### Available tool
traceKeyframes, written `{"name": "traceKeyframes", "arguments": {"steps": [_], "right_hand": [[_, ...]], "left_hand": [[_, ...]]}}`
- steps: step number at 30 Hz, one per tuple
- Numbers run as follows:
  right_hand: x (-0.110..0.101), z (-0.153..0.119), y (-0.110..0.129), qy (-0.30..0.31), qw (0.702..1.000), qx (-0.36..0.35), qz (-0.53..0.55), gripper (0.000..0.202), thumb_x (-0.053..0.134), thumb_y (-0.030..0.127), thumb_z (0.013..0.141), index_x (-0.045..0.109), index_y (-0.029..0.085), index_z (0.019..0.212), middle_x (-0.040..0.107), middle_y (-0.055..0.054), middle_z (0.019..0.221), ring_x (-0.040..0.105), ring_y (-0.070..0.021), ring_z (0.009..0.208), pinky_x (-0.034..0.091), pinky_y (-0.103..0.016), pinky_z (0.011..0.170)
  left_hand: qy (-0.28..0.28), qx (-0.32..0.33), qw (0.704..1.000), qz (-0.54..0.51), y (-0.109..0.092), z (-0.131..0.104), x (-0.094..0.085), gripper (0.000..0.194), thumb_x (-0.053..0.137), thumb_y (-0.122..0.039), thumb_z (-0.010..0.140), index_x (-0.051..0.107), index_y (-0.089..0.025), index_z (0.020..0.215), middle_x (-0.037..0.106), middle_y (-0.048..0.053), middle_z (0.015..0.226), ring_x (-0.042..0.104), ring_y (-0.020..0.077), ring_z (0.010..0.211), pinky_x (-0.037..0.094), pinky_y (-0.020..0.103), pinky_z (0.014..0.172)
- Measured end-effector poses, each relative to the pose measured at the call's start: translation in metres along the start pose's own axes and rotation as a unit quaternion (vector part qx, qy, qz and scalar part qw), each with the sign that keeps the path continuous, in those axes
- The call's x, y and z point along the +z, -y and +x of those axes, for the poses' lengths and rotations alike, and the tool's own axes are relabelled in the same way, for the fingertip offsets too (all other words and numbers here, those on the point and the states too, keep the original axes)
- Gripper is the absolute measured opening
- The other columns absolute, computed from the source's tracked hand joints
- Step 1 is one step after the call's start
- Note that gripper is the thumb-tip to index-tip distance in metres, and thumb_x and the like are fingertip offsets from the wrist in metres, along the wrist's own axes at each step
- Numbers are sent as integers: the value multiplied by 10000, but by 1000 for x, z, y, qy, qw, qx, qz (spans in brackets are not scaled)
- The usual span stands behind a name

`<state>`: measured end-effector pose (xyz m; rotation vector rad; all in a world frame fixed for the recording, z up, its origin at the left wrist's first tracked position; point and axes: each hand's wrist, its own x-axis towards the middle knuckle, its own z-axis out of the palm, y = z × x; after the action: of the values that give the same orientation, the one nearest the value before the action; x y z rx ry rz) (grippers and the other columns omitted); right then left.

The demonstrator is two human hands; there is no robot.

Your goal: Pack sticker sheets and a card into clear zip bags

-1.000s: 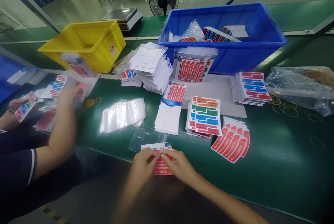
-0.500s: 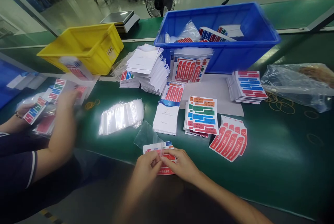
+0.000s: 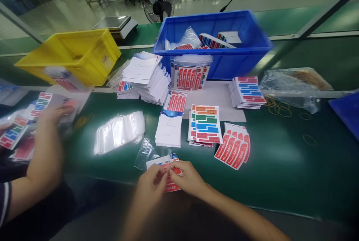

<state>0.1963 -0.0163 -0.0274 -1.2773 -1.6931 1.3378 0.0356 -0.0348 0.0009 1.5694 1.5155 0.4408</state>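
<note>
At the table's front edge my left hand (image 3: 153, 181) and my right hand (image 3: 187, 177) meet, fingers closed, pinching the edge of a clear plastic bag (image 3: 148, 155). Beneath the fingers lies a set of printed sheets (image 3: 172, 186) with red labels and a blue corner; my hands cover part of it. Beyond are a stack of clear bags (image 3: 120, 130), white leaflets (image 3: 169, 128), multicoloured label sheets (image 3: 207, 125) and fanned red label sheets (image 3: 232, 147).
A yellow bin (image 3: 81, 55) and a blue bin (image 3: 213, 50) stand at the back. Filled bags (image 3: 190, 74) lean on the blue bin. Paper stacks (image 3: 144, 74), label sheets (image 3: 248, 91) and rubber bands (image 3: 277, 108) lie around. A co-worker's hand (image 3: 53, 113) handles sheets at left.
The view has turned right, so the table's contents appear further left, and a blue bin edge shows at far right. My hands still pinch the bag over the sheets.
</note>
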Motion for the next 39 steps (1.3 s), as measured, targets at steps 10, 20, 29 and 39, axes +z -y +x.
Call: {"name": "traceKeyframes", "arguments": {"steps": [10,20,29,39], "right_hand": [[2,-2,-2,-13,1000,10,-16,119,579,163,784,687,209,762,716,13,779,661,-160,738,479,-231,701],[2,1,3,-7,1000,-2,-26,228,463,99,805,653,201,731,681,8,726,621,-150,684,440,-232,646],[8,3,3,9,999,-10,-41,277,448,194,885,485,196,611,597,7,622,537,-134,588,368,-225,566],[-7,2,7,9,998,-16,-53,131,531,202,834,572,191,710,655,-9,721,600,-154,677,403,-237,650]], "left_hand": [[-85,104,982,135,10,-1,12,155,493,-258,878,639,-235,829,652,-6,719,609,132,616,469,230,587],[-143,97,979,107,-2,1,16,127,496,-229,876,619,-208,852,668,8,752,634,135,657,493,228,598],[-215,165,939,212,8,1,19,152,514,-171,874,605,-193,755,587,-7,651,557,121,604,427,224,567],[-211,193,927,244,3,-6,4,177,551,-119,819,487,-195,673,519,-14,634,484,124,622,385,239,584]]}}
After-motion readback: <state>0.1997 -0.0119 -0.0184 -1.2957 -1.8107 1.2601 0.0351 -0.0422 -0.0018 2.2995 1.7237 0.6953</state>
